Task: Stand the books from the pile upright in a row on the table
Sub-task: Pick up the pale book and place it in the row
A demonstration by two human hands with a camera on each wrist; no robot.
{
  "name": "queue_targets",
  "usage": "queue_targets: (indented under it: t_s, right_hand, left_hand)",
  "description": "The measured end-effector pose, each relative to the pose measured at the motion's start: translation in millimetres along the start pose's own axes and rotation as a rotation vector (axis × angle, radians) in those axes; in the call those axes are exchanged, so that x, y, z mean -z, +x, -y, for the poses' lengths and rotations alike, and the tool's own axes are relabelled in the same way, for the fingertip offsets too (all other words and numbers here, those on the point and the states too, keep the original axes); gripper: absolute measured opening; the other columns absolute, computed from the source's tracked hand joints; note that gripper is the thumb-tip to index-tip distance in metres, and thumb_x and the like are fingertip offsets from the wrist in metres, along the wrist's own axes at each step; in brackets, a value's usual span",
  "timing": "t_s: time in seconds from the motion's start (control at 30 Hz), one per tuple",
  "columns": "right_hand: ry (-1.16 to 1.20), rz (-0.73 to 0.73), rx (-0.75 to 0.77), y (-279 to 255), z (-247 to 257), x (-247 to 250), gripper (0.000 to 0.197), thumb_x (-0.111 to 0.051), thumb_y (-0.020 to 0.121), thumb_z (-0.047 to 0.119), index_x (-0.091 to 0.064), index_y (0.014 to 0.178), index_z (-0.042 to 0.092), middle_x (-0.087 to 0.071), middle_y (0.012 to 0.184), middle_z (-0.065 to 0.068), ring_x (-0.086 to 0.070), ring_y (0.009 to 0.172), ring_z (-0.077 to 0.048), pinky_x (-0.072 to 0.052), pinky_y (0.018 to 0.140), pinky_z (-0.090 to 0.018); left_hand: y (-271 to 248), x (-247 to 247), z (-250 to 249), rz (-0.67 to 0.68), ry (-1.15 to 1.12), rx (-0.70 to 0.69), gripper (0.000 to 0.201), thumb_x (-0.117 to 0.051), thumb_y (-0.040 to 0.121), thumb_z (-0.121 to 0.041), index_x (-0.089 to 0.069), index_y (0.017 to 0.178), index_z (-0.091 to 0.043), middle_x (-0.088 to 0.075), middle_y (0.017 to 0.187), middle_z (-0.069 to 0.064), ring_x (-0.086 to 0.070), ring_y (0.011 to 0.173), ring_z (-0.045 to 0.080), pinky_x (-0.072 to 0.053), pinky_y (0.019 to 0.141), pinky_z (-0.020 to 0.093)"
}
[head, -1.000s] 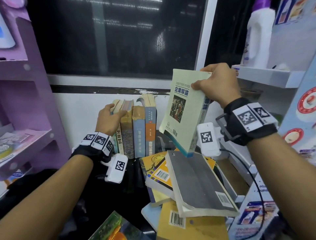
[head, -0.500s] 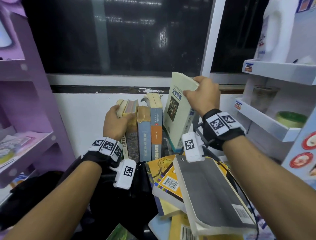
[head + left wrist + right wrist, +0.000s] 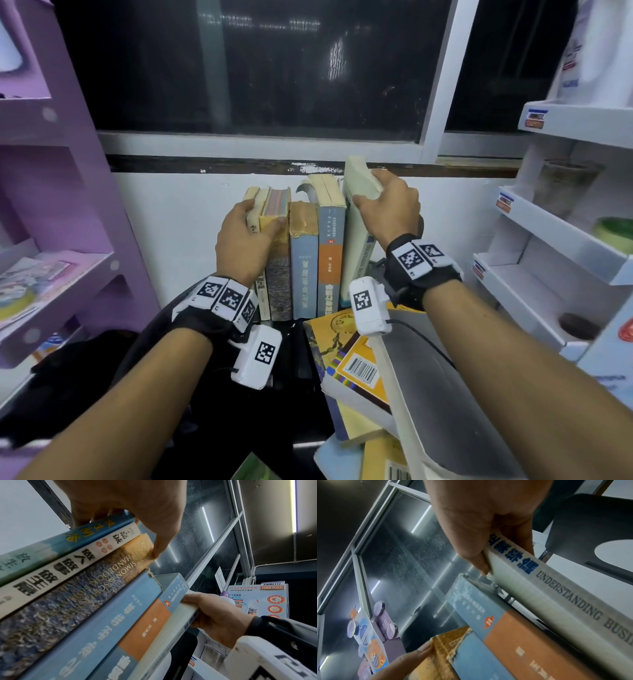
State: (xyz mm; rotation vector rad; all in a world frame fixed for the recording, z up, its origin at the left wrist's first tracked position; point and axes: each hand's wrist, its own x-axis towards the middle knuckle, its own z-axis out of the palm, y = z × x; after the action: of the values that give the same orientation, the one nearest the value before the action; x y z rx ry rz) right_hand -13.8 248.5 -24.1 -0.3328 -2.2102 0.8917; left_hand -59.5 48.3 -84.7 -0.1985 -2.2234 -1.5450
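Table: dark surface, lower centre of the head view, against a white wall.
Window: dark glass fills the upper centre; white frame at right.
Left shelf: purple unit along the left edge.
Right shelf: white unit along the right edge, holding small containers.
Row: upright books at centre, spines toward the camera, backs to the wall.
Pale book: upright at the row's right end, touching the orange-and-blue spine.
Right hand: grips the pale book's top, thumb on one cover, fingers on the other.
Left hand: curls over the tops of the leftmost books, thumb on the brown spine.
Pile: flat books, lower right, stacked askew.
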Motion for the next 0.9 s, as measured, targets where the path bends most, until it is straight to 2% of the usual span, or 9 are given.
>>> queue_targets:
  t_s: [0.07,0.17,0.33,0.53,0.6,0.7,0.8,0.9]
  right_hand:
    - [-0.015,0.012,-0.007,2,-6,-5,0.043,-0.067,0.087,0.028,-0.06,0.129,0.022,-0.068,0.119,-0.007,-0.06,0.107,-0.03,-0.045,0.08,-0.029]
    - [-0.012,0.048,-0.028,4,-15,-18,0.048,-0.066,0.087,0.025,-0.057,0.135,0.024,-0.067,0.122,-0.007,-0.059,0.111,-0.029,-0.047,0.087,-0.029]
    - [-0.009,0.088,-0.026,5,-21,-30,0.042,-0.064,0.087,0.023,-0.061,0.129,0.024,-0.068,0.117,-0.009,-0.059,0.109,-0.032,-0.05,0.089,-0.035]
    - [-0.018,0.228,-0.003,14,-18,-28,0.039,-0.06,0.089,0.032,-0.061,0.126,0.021,-0.068,0.115,-0.006,-0.062,0.104,-0.029,-0.046,0.08,-0.027]
    - [-0.02,0.278,0.003,14,-17,-25,0.037,-0.056,0.088,0.032,-0.062,0.123,0.02,-0.068,0.112,-0.007,-0.062,0.103,-0.03,-0.051,0.082,-0.032]
    - [-0.034,0.328,0.016,13,-14,-18,0.034,-0.053,0.089,0.031,-0.062,0.119,0.019,-0.067,0.109,-0.009,-0.062,0.101,-0.033,-0.057,0.082,-0.048]
    - [-0.048,0.354,0.036,12,-12,-14,0.027,-0.053,0.091,0.03,-0.063,0.114,0.02,-0.067,0.106,-0.008,-0.063,0.098,-0.032,-0.057,0.081,-0.048]
    - [-0.085,0.377,0.036,11,-10,-12,0.028,-0.053,0.092,0.032,-0.061,0.116,0.02,-0.066,0.111,-0.009,-0.061,0.101,-0.031,-0.055,0.086,-0.044]
  left_hand:
    - [-1,-3,1,-0.018,0.01,-0.009,0.069,-0.064,0.075,-0.056,-0.048,0.134,-0.025,-0.054,0.136,0.0,-0.053,0.121,0.02,-0.043,0.103,0.044]
    - [-2,-5,3,-0.038,0.026,-0.023,0.065,-0.064,0.077,-0.055,-0.049,0.133,-0.025,-0.055,0.135,-0.001,-0.053,0.12,0.02,-0.043,0.103,0.044]
    - [-1,-4,4,-0.033,0.012,-0.024,0.066,-0.063,0.074,-0.058,-0.05,0.131,-0.027,-0.057,0.131,-0.002,-0.056,0.116,0.019,-0.045,0.1,0.043]
    - [-2,-4,3,-0.037,0.012,-0.026,0.063,-0.065,0.076,-0.055,-0.05,0.131,-0.026,-0.058,0.13,-0.002,-0.056,0.115,0.018,-0.045,0.1,0.042]
    - [-2,-4,3,-0.032,0.013,-0.023,0.063,-0.065,0.077,-0.055,-0.051,0.131,-0.026,-0.058,0.13,-0.002,-0.057,0.114,0.018,-0.046,0.1,0.042]
    - [-3,-3,1,-0.032,0.017,-0.019,0.062,-0.067,0.078,-0.054,-0.051,0.131,-0.026,-0.059,0.129,-0.002,-0.057,0.114,0.018,-0.046,0.1,0.042]
    - [-4,-4,-1,-0.038,0.02,-0.011,0.061,-0.067,0.079,-0.051,-0.051,0.131,-0.025,-0.059,0.13,-0.001,-0.056,0.114,0.018,-0.045,0.1,0.042]
    - [-5,-3,-3,-0.037,0.029,-0.007,0.06,-0.067,0.08,-0.05,-0.051,0.132,-0.025,-0.059,0.13,0.0,-0.056,0.115,0.019,-0.045,0.1,0.04]
